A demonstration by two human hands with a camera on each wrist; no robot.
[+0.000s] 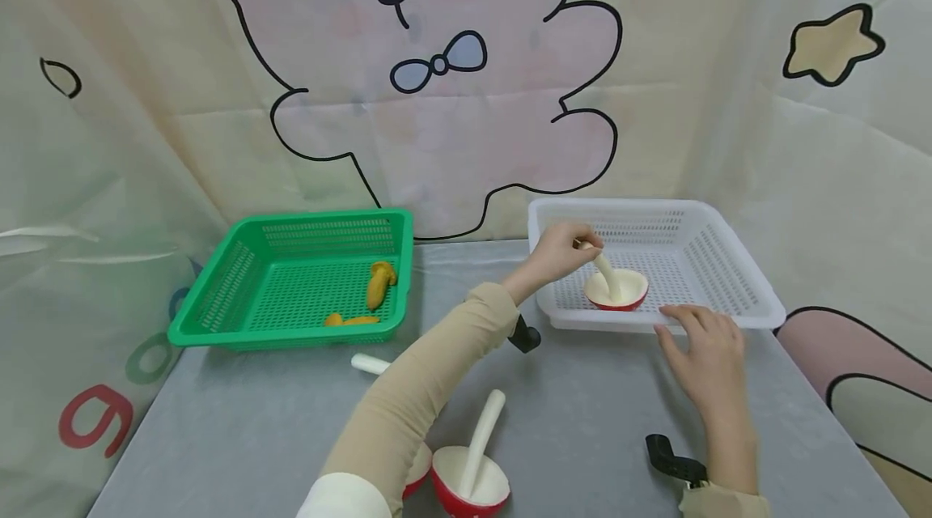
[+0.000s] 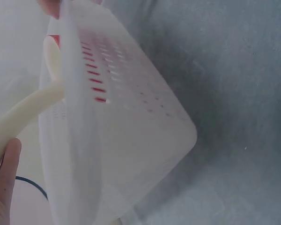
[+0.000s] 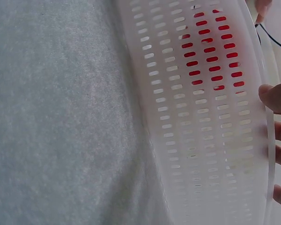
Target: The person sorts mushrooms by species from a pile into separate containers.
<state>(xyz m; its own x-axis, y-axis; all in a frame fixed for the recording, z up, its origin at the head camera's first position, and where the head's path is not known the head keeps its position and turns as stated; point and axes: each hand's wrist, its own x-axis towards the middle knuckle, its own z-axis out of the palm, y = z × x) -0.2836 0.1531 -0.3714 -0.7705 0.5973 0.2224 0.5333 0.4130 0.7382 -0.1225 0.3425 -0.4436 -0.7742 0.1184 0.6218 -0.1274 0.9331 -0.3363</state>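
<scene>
My left hand (image 1: pixel 564 251) pinches the handle of a cream spoon (image 1: pixel 608 282) over the white basket (image 1: pixel 743 275). The spoon's lower end is in a red bowl (image 1: pixel 632 291) with a cream inside, which sits in that basket. In the left wrist view, the fingers (image 2: pixel 7 171) hold the curved handle, and the basket's side hides most of the bowl. My right hand (image 1: pixel 706 352) holds the near rim of the white basket. The right wrist view shows its thumb (image 3: pixel 275 98) outside the rim and the other fingers over the inner side.
A green basket (image 1: pixel 291 337) at the left holds two yellow-brown mushroom-like pieces (image 1: pixel 379 285). Near the front edge stands another red bowl (image 1: pixel 451 494) with a cream spoon (image 1: pixel 480 441). My left sleeve partly covers a further red bowl (image 1: pixel 418 469); a white handle (image 1: pixel 370 363) shows beyond.
</scene>
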